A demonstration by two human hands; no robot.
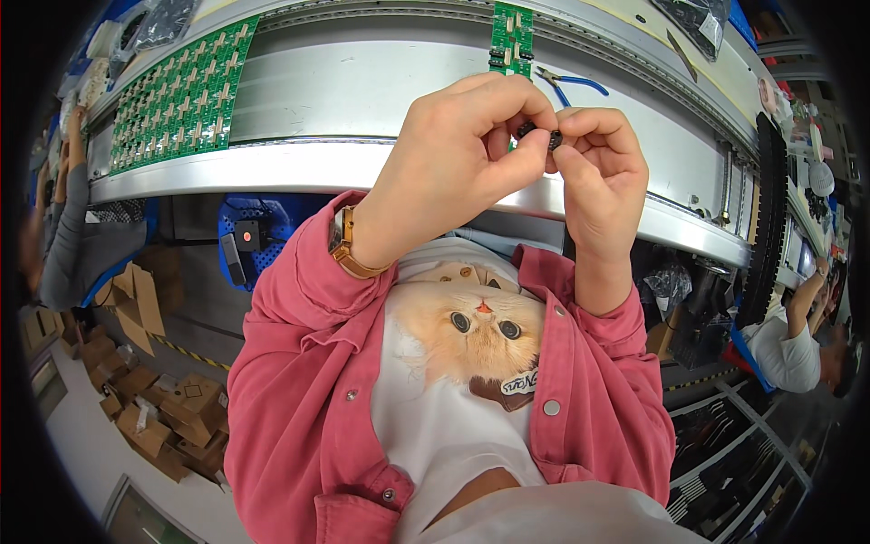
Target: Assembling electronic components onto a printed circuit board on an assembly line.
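Note:
Both hands meet above the near edge of the metal workbench (pixel 308 159), fingers pinched closed. Between the fingertips of my left hand (pixel 458 136) and my right hand (pixel 600 172) are small black parts (pixel 528 131) that look like electronic components. Whether they form one piece or two I cannot tell, as fingers cover much of them. Just beyond the hands lies a narrow green circuit board (pixel 512 36) with black components on it. Beside it rest small cutting pliers (pixel 571 82) with blue handles.
A large green circuit board panel (pixel 186 100) lies on the bench at the left. A metal rail (pixel 362 15) runs along its far side. Below the bench sit a blue crate (pixel 281 218) and cardboard boxes (pixel 159 412). Other people work at both sides.

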